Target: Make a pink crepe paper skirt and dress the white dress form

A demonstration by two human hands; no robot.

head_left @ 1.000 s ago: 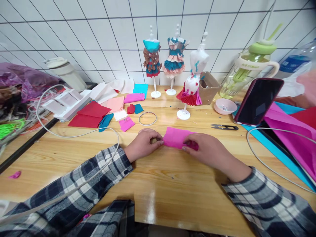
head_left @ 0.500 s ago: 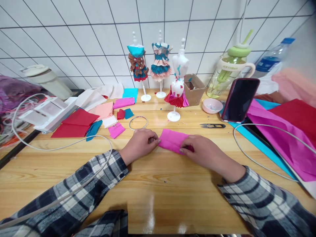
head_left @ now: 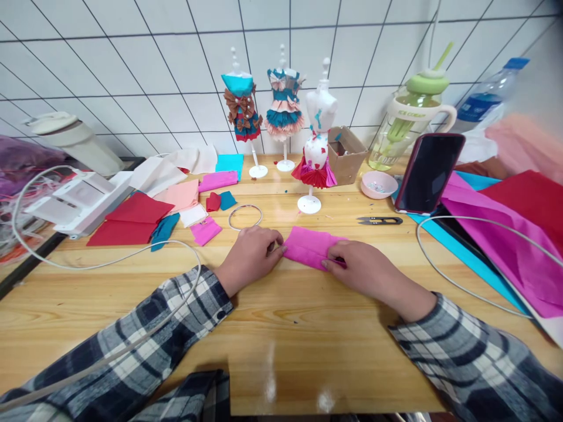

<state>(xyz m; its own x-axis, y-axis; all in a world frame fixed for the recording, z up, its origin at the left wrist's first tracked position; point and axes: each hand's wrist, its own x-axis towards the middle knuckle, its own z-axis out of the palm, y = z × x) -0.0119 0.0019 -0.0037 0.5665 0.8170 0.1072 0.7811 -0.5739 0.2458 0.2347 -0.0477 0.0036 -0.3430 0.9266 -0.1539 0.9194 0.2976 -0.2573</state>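
Left hand (head_left: 254,256) and right hand (head_left: 368,269), each closed in a pinch, grip opposite ends of the pink sheet (head_left: 307,245), whose crease could skew under uneven pulling.

The magenta strip (head_left: 307,246) I hold looks matt and softly creased; paper or thin cloth, I can't tell. The wooden tabletop (head_left: 281,328) is smooth and glossy. My plaid right sleeve (head_left: 470,357) is matt woven cloth. The white dress form (head_left: 322,105) looks smooth plastic, the ring (head_left: 229,218) shiny metal, the box (head_left: 349,168) matt cardboard.
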